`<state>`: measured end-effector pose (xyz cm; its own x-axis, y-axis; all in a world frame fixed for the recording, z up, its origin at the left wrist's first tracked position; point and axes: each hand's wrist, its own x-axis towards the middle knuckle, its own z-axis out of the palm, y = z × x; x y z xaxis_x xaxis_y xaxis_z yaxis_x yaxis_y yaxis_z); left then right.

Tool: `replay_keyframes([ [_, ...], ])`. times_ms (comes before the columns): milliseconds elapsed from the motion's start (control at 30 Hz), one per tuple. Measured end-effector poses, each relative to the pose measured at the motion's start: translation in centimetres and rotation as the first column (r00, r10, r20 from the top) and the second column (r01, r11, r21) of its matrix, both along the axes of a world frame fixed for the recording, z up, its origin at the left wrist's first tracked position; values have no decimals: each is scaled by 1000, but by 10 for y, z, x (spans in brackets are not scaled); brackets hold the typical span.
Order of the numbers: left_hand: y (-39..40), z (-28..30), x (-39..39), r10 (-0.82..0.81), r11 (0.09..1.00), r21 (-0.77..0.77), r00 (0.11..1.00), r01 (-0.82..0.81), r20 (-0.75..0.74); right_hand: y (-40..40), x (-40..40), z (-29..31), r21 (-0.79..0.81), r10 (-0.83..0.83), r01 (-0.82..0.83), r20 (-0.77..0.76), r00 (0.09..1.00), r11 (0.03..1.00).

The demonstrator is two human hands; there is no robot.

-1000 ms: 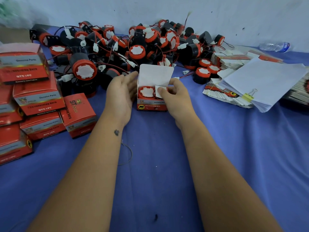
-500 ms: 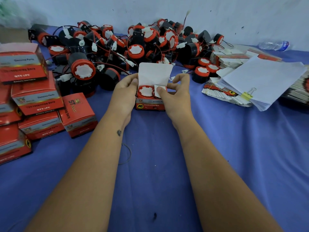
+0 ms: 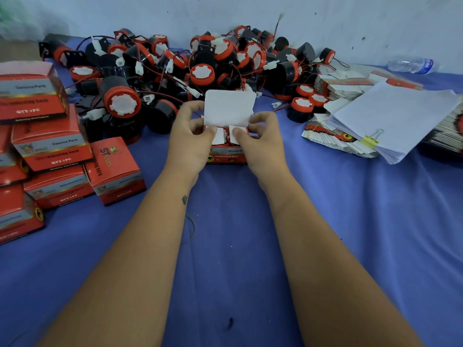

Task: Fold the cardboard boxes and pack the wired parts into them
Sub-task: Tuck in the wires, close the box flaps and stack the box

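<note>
Both hands meet over the small red box at the middle of the blue cloth. We see our left hand curled against the box's left side, thumb pressing the left side flap inward, fingers touching the edge of the raised white lid. Our right hand mirrors it on the other side, thumb on the right side flap, fingers pinching the lid's right edge. The box sits between our wrists, its printed front facing us. Behind it lies the heap of wired parts. Packed boxes stand stacked well to our left; flat cartons and clipped paper lie to our right.
</note>
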<state>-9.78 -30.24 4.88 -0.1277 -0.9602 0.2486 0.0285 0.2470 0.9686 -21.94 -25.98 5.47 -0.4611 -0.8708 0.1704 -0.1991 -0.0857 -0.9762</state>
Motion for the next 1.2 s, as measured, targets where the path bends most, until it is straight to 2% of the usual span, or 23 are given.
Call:
replay_keyframes([
  [100, 0, 0, 0, 37, 997, -76, 999, -35, 25, 0, -2, -1, 2, 1, -1, 34, 999, 1000],
  [233, -1, 1, 7, 83, 969, -245, 959, -15, 269, 1, -7, 1, -13, 108, -109, -70, 992, 994],
  [367, -5, 5, 20, -43, 990, -119, 974, 71, 222, -1, -12, 2, 18, 136, -139, 108, 985, 990],
  [533, -5, 9, 27, -146, 988, 73, 976, 136, 160, 2, -20, 5, 102, 152, -165, 121, 981, 981],
  [600, -5, 8, 28, -147, 988, 71, 969, 136, 198, 3, -23, 8, 103, 216, -233, 154, 964, 967],
  [667, -4, 7, 27, -132, 990, -5, 944, 140, 303, 5, -27, 10, 118, 281, -300, 155, 947, 946],
  [733, -2, 4, 26, -107, 988, -65, 917, 142, 385, 7, -29, 9, 172, 349, -358, 85, 933, 918],
  [833, -2, 2, 24, -113, 983, -87, 912, 159, 394, 11, -29, 7, 188, 469, -445, -109, 877, 876],
  [967, -8, 7, 33, -256, 967, 53, 933, 251, 253, 11, -30, 5, 194, 465, -429, -214, 859, 882],
  [1100, -12, 8, 41, -395, 918, 78, 870, 390, 296, 11, -28, 3, 156, 424, -395, -292, 857, 905],
  [1200, -13, 7, 42, -375, 924, 40, 883, 379, 282, 11, -27, 2, 147, 415, -388, -309, 856, 910],
])
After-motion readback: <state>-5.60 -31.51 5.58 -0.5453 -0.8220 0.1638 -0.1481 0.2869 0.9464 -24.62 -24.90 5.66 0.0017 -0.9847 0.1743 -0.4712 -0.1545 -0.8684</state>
